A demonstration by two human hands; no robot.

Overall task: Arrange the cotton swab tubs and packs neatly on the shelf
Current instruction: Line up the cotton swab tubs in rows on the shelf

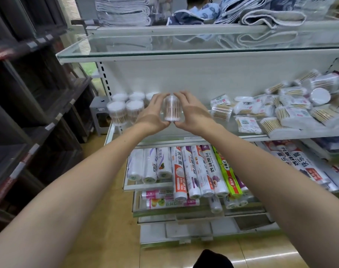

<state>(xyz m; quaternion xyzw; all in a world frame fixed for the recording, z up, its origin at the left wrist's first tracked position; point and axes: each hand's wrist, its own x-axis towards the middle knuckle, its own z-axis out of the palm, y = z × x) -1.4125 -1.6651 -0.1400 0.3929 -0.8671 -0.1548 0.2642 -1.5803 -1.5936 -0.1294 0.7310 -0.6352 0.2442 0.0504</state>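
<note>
A clear round tub of cotton swabs (170, 108) is held upright between both hands just above the white shelf (203, 136). My left hand (154, 113) grips its left side and my right hand (191, 113) grips its right side. To the left stand several matching tubs (117, 112) in tidy rows. On the right lies a loose heap of swab packs (292, 113) and tubs, one tub (221, 112) tipped on its side.
A glass shelf (164, 53) hangs overhead with folded towels (271, 16) above it. Rolls of cling film and bags (193, 171) fill the lower shelves. Dark wooden shelving (29, 93) stands at the left. A person is partly visible behind the towels.
</note>
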